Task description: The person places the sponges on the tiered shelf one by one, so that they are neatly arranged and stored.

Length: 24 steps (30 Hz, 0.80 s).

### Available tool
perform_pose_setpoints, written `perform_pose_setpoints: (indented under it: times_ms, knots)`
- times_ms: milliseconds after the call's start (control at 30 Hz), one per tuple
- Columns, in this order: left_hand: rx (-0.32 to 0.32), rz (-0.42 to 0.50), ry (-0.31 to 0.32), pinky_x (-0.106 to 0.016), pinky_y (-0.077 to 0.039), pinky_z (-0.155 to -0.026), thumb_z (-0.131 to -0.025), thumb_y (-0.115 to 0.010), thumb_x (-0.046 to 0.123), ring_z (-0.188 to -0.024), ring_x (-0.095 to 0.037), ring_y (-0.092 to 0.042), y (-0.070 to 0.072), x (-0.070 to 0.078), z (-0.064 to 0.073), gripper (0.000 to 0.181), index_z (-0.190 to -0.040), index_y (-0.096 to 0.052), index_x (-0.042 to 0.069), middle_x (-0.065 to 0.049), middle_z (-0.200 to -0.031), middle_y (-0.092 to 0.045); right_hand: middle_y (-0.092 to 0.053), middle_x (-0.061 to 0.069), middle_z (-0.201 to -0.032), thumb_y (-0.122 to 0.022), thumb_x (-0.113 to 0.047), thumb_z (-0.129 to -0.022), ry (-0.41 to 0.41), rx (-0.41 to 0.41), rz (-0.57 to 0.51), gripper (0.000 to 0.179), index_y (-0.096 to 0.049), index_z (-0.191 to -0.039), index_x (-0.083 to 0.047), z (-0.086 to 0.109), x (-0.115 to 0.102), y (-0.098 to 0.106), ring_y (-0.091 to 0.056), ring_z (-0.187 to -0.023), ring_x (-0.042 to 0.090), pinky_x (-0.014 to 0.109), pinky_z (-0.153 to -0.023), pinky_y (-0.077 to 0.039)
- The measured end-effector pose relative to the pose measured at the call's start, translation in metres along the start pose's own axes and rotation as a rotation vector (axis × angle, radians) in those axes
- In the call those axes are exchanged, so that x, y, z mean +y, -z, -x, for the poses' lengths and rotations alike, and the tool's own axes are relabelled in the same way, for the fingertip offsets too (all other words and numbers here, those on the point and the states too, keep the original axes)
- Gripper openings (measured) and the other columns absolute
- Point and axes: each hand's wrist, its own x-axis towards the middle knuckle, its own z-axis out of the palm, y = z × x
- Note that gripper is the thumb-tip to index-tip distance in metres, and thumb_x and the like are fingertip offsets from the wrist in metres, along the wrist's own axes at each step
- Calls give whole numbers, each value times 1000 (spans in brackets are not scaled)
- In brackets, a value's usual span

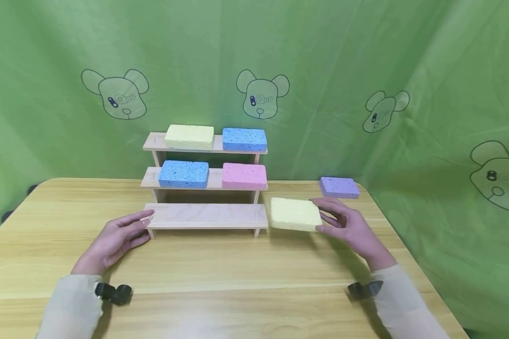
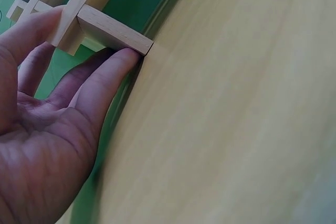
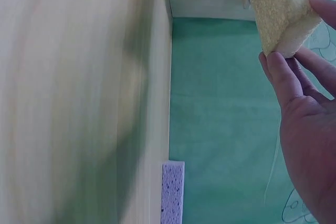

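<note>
A three-tier wooden shelf stand (image 1: 205, 215) rises in steps at the back middle of the table. At its lower left end my left hand (image 1: 120, 238) holds the bottom tier, one digit on the board end and another against the side leg (image 2: 113, 30) in the left wrist view. My right hand (image 1: 349, 223) pinches a pale yellow sponge (image 1: 295, 214) by its right end, raised above the table just right of the bottom tier. On the upper tiers sit another yellow sponge (image 1: 189, 137), two blue sponges (image 1: 244, 139) and a pink sponge (image 1: 244, 175). The bottom tier is bare.
A purple sponge (image 1: 339, 187) lies at the table's back right corner. The wood-grain table (image 1: 220, 287) extends in front of the stand. Green curtain (image 1: 314, 56) with bear-head prints hangs behind and along the sides.
</note>
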Motion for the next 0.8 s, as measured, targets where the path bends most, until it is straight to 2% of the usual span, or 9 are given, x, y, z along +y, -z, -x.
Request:
perform_pose_setpoints:
  times_ms: [167,267,400,467,633,733,800]
  knots:
    - [-1,-20,2,-36,-50,-99,-98,-62,10,-109,-17,-63,0,-1,1,38,-135,-59,7,-5,-134,-52,-39,24,-141,-70,12,-85,7,-15,-6,56,-48,-136,13,-2,1,-5,-48,-128,18,30,-107,-41]
    - [4,-20,4,-36,-50,-99,-97,-63,10,-109,-17,-63,0,-2,1,36,-133,-61,9,-10,-138,-48,-40,23,-141,-71,11,-84,2,-11,-6,56,-49,-136,12,-3,0,-8,-48,-128,19,31,-107,-41]
    - [13,-11,14,-36,-50,-99,-97,-63,10,-108,-17,-64,0,-2,0,33,-130,-64,12,-19,-149,-35,-41,22,-141,-72,11,-83,1,-14,-9,58,-50,-136,11,-6,-2,-13,-46,-129,20,33,-107,-41]
    - [11,-11,15,-36,-49,-100,-97,-63,10,-109,-17,-63,0,-3,0,33,-131,-63,12,-20,-152,-30,-40,22,-141,-72,11,-82,2,-14,-16,58,-50,-136,11,-7,-2,-16,-46,-130,21,33,-107,-41]
    - [9,-6,15,-36,-49,-100,-97,-63,11,-109,-17,-63,-1,-3,0,35,-132,-62,10,-6,-136,-50,-41,20,-141,-73,11,-82,0,-12,-13,58,-51,-136,10,-9,-1,-19,-45,-130,24,32,-107,-42]
    - [2,-16,13,-36,-49,-100,-98,-63,11,-109,-16,-63,-1,-2,-1,36,-134,-61,10,-13,-142,-46,-42,20,-140,-73,10,-82,6,-16,-9,58,-52,-136,9,-11,-3,-21,-45,-130,26,32,-107,-42]
    - [-5,-21,9,-36,-49,-100,-98,-62,12,-110,-16,-62,0,-1,-1,37,-135,-60,10,-21,-151,-33,-43,20,-140,-73,10,-82,14,-17,-13,57,-52,-135,8,-13,-4,-23,-45,-130,27,32,-107,-42]
